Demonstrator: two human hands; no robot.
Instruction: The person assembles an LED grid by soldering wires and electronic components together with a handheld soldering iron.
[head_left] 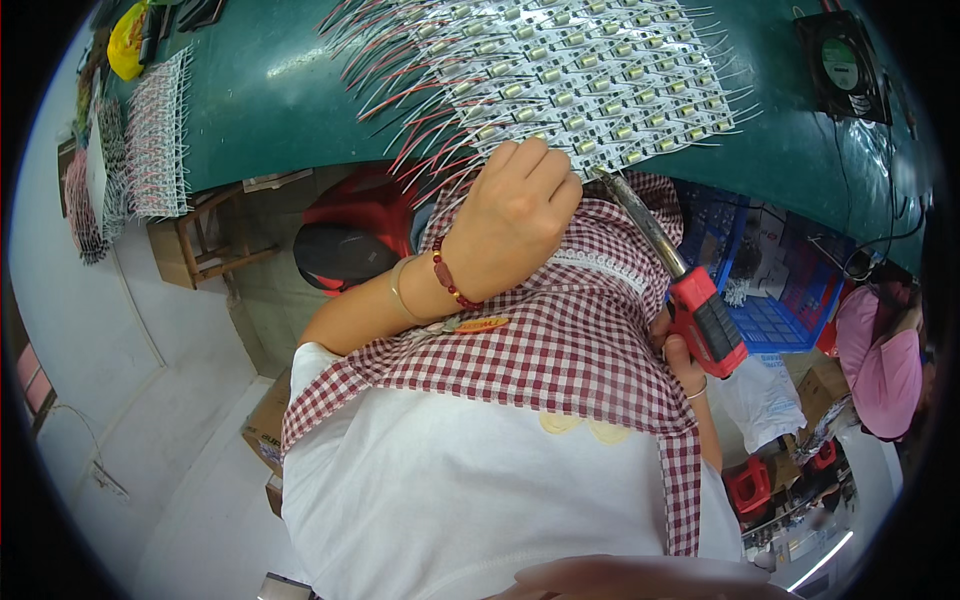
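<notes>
A panel of small white circuit boards point(580, 90) lies on the green table, with rows of yellowish chips and red and white wires sticking out. My left hand point(525, 200) is closed at the panel's near edge, knuckles up. Its fingertips are hidden, so whatever they pinch cannot be made out. From the right, my right hand point(684, 362) grips the red and black handle of a soldering iron point(693, 305), partly hidden behind it. The iron's metal barrel slants up to the left, and its tip is at the panel's near edge, just right of my left hand.
Another wired board panel point(160, 135) lies at the table's point(270, 100) left end. A black fan point(842, 65) stands at the far right. Below the table are blue crates point(775, 310), a red and black stool-like object point(350, 245) and a white bag point(762, 400). A person in pink point(880, 360) is at the right.
</notes>
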